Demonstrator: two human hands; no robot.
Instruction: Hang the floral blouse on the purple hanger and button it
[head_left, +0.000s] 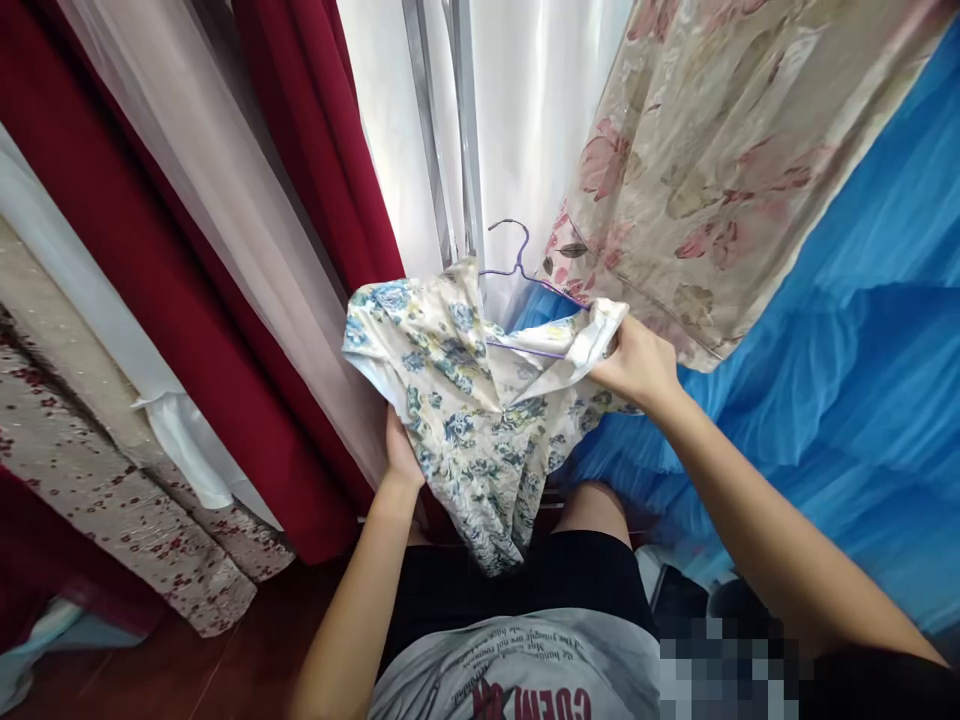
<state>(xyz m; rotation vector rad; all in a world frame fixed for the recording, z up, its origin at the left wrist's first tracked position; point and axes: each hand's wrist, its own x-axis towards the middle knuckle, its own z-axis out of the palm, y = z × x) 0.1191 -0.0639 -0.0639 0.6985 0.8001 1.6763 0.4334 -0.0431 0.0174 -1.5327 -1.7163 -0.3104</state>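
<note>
A cream garment with blue flowers (457, 400), perhaps a dress or a blouse, hangs in front of me on a purple wire hanger (519, 262). The hanger's hook points up, and its bars show through the open neckline. On the right, my right hand (637, 362) grips the garment's shoulder edge, where the pale inner side is folded outward. My left hand (403, 452) is at the garment's left side, partly under the cloth, with its fingers hidden behind it. The lower part of the cloth hangs bunched toward my lap.
Red curtains (315, 150) and a pale pink sheer (172, 130) hang on the left. Behind the hanger stand metal poles (465, 130) before white cloth (540, 90). A beige floral cloth (705, 170) and ruffled blue fabric (847, 400) hang on the right. Below is a reddish tiled floor (217, 660).
</note>
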